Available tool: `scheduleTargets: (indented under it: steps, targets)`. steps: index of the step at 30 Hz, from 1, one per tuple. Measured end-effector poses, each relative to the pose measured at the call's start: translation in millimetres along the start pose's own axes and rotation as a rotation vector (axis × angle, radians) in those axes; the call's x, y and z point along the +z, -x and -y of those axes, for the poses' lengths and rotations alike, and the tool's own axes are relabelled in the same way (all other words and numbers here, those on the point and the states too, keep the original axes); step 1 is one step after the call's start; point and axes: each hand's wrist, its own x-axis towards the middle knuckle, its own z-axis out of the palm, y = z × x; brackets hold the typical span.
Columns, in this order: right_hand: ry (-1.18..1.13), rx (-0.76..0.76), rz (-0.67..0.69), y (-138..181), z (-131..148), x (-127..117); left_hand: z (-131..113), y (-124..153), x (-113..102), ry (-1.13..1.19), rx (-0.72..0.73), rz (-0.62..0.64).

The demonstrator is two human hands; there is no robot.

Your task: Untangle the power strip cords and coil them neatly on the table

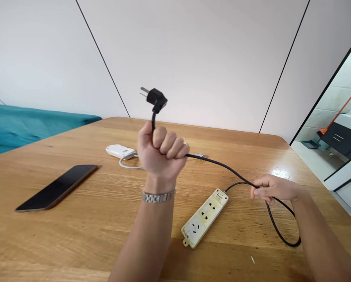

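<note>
My left hand point(163, 150), with a metal watch band on its wrist, is raised above the table in a fist around a black power cord point(219, 163). The cord's black plug point(157, 100) sticks up out of the fist, its metal prongs pointing left. Lower and to the right, my right hand point(273, 187) pinches the same cord between thumb and fingers. Below that hand the cord bends into a loop. A yellowed white power strip point(205, 217) lies on the table between my arms, sockets up, and the cord runs into its far end.
A dark tablet point(58, 188) lies at the left of the wooden table point(99, 239). Behind my left hand is a white power strip point(121, 151) with a white cord. A teal seat point(31, 123) borders the left side; a white wall point(193, 58) stands behind.
</note>
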Motion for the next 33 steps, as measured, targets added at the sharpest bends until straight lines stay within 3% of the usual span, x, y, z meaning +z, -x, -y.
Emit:
scheduleTargets:
  steps: [5, 8, 12, 14, 16, 19, 23, 27, 31, 33]
  targets:
    - [-0.137, 0.105, -0.282, 11, -29, -33, -25, -7, -13, -0.115, 0.001, 0.064]
    - [-0.335, 0.034, -0.551, 11, -20, -36, -20, -7, -18, -0.251, -0.107, 0.198]
    - [-0.527, -0.275, -0.952, 7, 19, -6, 15, 0, -14, -0.429, -0.429, 0.415]
    - [-0.467, -0.487, -1.106, 5, 35, 18, 40, 6, -9, -0.511, -0.561, 0.446]
    - [-0.262, -0.661, -1.15, 3, 45, 43, 64, 10, -4, -0.555, -0.653, 0.419]
    - [0.194, -0.773, -0.977, -3, 51, 72, 87, 14, 2, -0.489, -0.755, 0.357]
    - [0.566, -0.717, -0.715, -17, 51, 89, 89, 15, 9, -0.317, -0.732, 0.224]
    - [0.506, -0.55, -0.551, -31, 45, 89, 78, 18, 18, -0.277, -0.669, 0.143]
    - [0.317, -0.346, -0.121, -46, 32, 82, 59, 22, 30, -0.304, -0.53, 0.137]
    - [0.332, -0.267, -0.047, -54, 25, 76, 43, 26, 36, -0.287, -0.496, 0.119]
